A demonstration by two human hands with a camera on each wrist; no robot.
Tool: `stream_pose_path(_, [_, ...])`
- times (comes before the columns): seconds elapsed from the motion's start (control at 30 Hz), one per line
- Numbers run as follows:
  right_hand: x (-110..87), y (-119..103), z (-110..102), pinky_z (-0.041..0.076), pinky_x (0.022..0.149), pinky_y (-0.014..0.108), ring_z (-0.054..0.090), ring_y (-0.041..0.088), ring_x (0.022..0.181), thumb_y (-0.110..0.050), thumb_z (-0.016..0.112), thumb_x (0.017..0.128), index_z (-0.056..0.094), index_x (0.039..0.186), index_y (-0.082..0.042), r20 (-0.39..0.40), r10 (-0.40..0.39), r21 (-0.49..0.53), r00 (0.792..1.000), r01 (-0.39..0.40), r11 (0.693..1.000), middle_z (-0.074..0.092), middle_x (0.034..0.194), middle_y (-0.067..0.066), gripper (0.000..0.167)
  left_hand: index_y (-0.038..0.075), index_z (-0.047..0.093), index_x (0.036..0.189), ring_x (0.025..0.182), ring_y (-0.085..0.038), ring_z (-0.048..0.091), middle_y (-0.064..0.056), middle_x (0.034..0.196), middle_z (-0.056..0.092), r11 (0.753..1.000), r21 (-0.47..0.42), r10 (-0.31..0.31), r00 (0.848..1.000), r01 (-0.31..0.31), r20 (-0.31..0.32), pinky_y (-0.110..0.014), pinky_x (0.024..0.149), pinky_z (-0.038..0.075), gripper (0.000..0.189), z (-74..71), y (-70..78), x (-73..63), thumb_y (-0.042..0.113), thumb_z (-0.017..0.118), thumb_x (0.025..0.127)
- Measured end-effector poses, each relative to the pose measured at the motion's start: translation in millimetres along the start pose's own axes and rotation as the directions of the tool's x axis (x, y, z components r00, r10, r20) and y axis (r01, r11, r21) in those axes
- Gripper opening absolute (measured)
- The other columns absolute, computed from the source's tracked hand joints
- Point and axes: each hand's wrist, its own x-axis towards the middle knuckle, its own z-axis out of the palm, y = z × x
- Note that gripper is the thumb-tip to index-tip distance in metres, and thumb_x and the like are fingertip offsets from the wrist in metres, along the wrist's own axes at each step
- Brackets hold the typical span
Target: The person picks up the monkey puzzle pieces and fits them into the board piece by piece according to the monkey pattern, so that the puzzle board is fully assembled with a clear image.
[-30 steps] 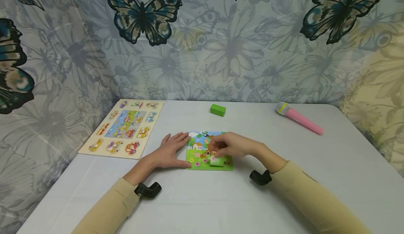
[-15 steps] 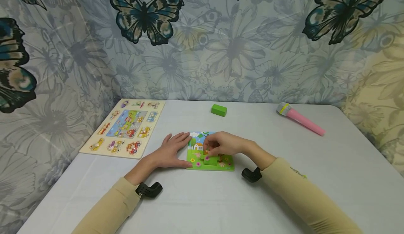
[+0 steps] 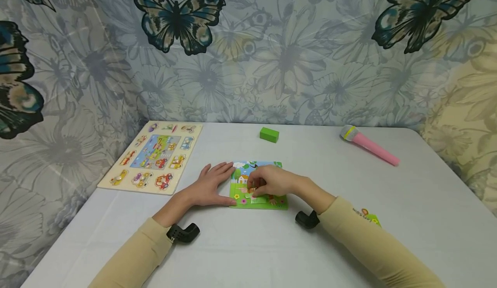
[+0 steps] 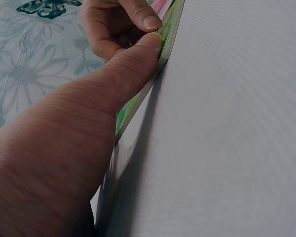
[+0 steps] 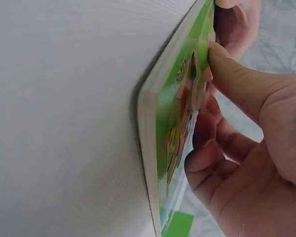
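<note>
A small, brightly printed jigsaw puzzle board (image 3: 280, 204) lies flat on the white table, showing a house, flowers and animals. My left hand (image 3: 209, 187) rests at its left edge with fingers spread, the thumb touching the lower left corner. Over the board's middle, my right hand (image 3: 276, 181) has thumb and curled fingers on a green puzzle piece (image 3: 258, 200) near the bottom edge. In the right wrist view, the thumb (image 5: 237, 79) touches the printed face and the other fingers bend over it. My right hand hides part of the picture.
A larger wooden peg puzzle (image 3: 153, 175) with vehicle pieces lies at the left. Toward the back are a green block (image 3: 269, 135) and a pink toy microphone (image 3: 370, 147). Behind my right sleeve, a small yellow-green thing (image 3: 373, 219) is partly hidden.
My right hand has moved left over the board with the green puzzle piece, which now lies lower and flatter in the picture. My left hand has stayed at the edge.
</note>
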Motion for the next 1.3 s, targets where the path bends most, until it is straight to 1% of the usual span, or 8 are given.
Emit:
stream_pose_path(0.2, [-1.3, -4, 1, 0.048, 0.071, 0.027, 0.052, 0.007, 0.076, -0.017, 0.077, 0.092, 0.069, 0.099, -0.015, 0.002, 0.030, -0.048, 1.000, -0.030, 0.998, 0.057, 0.084, -0.009, 0.011, 0.002, 0.034, 0.157, 0.152, -0.033, 0.015, -0.012, 0.165, 0.025, 1.000, -0.004, -0.004, 1.000, 0.004, 0.005, -0.063, 0.116, 0.001, 0.101, -0.1, -0.8, 0.6, 0.056, 0.076, 0.083])
stream_pose_path(0.47, [-4.0, -8, 2, 0.047, 0.074, 0.028, 0.052, 0.011, 0.083, -0.019, 0.077, 0.093, 0.071, 0.099, -0.017, -0.003, 0.029, -0.091, 1.000, -0.030, 0.995, 0.057, 0.086, -0.010, 0.009, 0.003, 0.034, 0.157, 0.152, -0.032, 0.015, -0.012, 0.165, 0.025, 1.000, 0.000, -0.005, 1.000, 0.005, 0.004, -0.062, 0.116, 0.001, 0.101, 1.0, -2.1, 1.2, 0.057, 0.076, 0.083])
stream_pose_path(0.67, [-8.3, -8, -2, 0.049, 0.076, 0.027, 0.055, 0.009, 0.086, -0.019, 0.075, 0.094, 0.072, 0.103, -0.015, 0.013, 0.028, -0.045, 1.000, -0.027, 0.999, 0.060, 0.088, -0.010, 0.011, 0.002, 0.034, 0.157, 0.152, -0.033, 0.016, -0.012, 0.164, 0.026, 1.000, 0.004, 0.000, 1.000, 0.000, 0.000, -0.063, 0.116, 0.002, 0.101, 1.4, -1.9, 0.8, 0.057, 0.076, 0.083])
stream_pose_path(0.8, [-14.5, -5, -7, 0.050, 0.076, 0.028, 0.056, 0.007, 0.084, -0.020, 0.075, 0.094, 0.071, 0.105, -0.014, -0.001, 0.028, -0.017, 1.000, -0.028, 0.999, 0.061, 0.093, -0.008, 0.013, 0.003, 0.034, 0.157, 0.152, -0.032, 0.016, -0.012, 0.164, 0.026, 1.000, 0.008, -0.002, 1.000, 0.002, -0.003, -0.062, 0.116, 0.002, 0.101, 1.2, -0.9, 0.6, 0.056, 0.077, 0.082])
stream_pose_path(0.97, [-30.6, -1, -17, 0.051, 0.077, 0.030, 0.057, 0.009, 0.084, -0.019, 0.076, 0.093, 0.071, 0.108, -0.012, -0.042, 0.025, -0.013, 0.999, -0.025, 1.000, 0.064, 0.094, -0.007, 0.017, 0.003, 0.034, 0.157, 0.152, -0.032, 0.016, -0.012, 0.164, 0.026, 1.000, 0.012, -0.005, 1.000, 0.005, 0.002, -0.062, 0.116, 0.002, 0.102, 1.2, 0.4, 0.8, 0.056, 0.077, 0.082])
stream_pose_path(1.07, [-43.2, 3, -23, 0.051, 0.075, 0.031, 0.057, 0.010, 0.084, -0.016, 0.075, 0.093, 0.071, 0.110, -0.011, -0.052, 0.034, -0.009, 0.998, -0.035, 0.999, 0.064, 0.094, -0.007, 0.018, 0.002, 0.034, 0.157, 0.152, -0.033, 0.016, -0.013, 0.164, 0.025, 1.000, 0.007, -0.009, 1.000, 0.009, 0.003, -0.063, 0.116, 0.001, 0.102, 0.6, 0.9, 0.4, 0.057, 0.077, 0.082])
stream_pose_path(1.3, [-78.6, 12, -39, 0.051, 0.074, 0.031, 0.059, 0.013, 0.089, -0.014, 0.076, 0.092, 0.070, 0.114, -0.008, -0.070, 0.093, 0.035, 0.993, -0.090, 0.995, 0.066, 0.103, 0.000, 0.023, 0.002, 0.034, 0.157, 0.152, -0.033, 0.015, -0.012, 0.165, 0.025, 1.000, -0.006, -0.011, 1.000, 0.011, 0.005, -0.063, 0.116, 0.001, 0.103, -0.1, 1.0, -0.1, 0.057, 0.077, 0.082])
